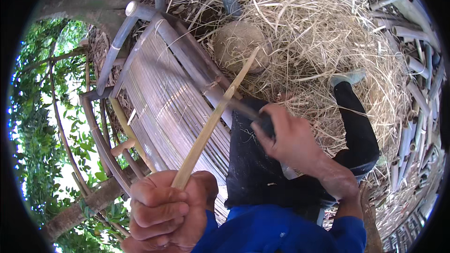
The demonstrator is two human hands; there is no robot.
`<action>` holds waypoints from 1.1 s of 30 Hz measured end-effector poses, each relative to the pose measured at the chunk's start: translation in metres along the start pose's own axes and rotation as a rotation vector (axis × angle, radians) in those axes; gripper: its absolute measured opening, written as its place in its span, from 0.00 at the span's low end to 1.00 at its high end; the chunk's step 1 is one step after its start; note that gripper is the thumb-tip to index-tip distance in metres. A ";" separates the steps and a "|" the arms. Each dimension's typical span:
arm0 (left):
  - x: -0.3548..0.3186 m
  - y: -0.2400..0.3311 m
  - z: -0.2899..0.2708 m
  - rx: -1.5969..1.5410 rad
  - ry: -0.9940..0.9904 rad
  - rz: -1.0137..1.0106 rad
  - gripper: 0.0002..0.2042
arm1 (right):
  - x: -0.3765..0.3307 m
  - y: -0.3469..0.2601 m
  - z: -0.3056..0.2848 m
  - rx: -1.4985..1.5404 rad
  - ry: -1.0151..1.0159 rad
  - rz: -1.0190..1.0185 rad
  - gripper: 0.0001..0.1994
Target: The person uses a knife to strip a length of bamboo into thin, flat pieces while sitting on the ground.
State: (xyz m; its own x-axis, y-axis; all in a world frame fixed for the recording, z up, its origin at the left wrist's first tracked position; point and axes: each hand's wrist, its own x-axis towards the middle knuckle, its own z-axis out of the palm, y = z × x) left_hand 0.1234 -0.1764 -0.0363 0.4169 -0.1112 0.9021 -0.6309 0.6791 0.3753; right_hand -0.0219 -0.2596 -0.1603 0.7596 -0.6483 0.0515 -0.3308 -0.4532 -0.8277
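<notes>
My left hand (161, 213), at the lower left, is closed in a fist around the lower end of a long, pale bamboo strip (204, 136). The strip slants up and away to the right, its narrow far end over a round wooden block. In my right hand (297, 143) is a knife (264, 124), gripped by its dark handle. Its blade, smeared by motion, points left and reaches the strip around the middle; whether its edge touches cannot be told. My black-trousered leg lies beneath the knife.
To the left stands a bamboo bench (161, 93) with a slatted seat. The round block (234, 40) sits beyond it, among heaped straw-coloured shavings (318, 33). Cut bamboo poles (417, 65) line the right side. Green foliage (37, 126) fills the far left.
</notes>
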 end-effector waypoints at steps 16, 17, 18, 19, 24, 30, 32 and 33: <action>-0.015 0.009 0.020 0.123 0.058 0.065 0.28 | 0.020 0.045 0.042 -0.252 -0.130 0.106 0.12; -0.018 0.008 0.024 0.102 0.059 0.043 0.28 | 0.022 0.103 0.057 -0.265 -0.137 0.229 0.15; -0.017 0.003 0.032 0.024 0.031 0.083 0.26 | 0.022 0.163 0.057 -0.282 -0.114 0.326 0.19; -0.008 0.004 0.032 -0.008 -0.015 0.143 0.25 | 0.019 0.187 0.063 -0.243 -0.105 0.340 0.19; -0.012 0.001 0.009 0.012 -0.098 0.180 0.18 | -0.002 0.171 0.064 -0.165 -0.146 0.430 0.16; 0.006 -0.019 0.018 -0.308 -0.171 0.091 0.21 | 0.018 0.062 0.027 0.024 0.068 0.161 0.15; 0.004 -0.020 0.015 -0.332 -0.164 0.101 0.21 | 0.012 0.027 0.019 0.018 0.124 -0.112 0.14; 0.003 -0.020 0.014 -0.364 -0.149 0.118 0.22 | 0.006 0.016 0.012 0.019 0.121 -0.111 0.14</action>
State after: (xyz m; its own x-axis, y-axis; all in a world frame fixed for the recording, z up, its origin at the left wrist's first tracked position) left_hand 0.1281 -0.2009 -0.0376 0.2391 -0.1032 0.9655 -0.3850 0.9028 0.1918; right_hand -0.0157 -0.2634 -0.1800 0.7175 -0.6645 0.2090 -0.2375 -0.5154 -0.8234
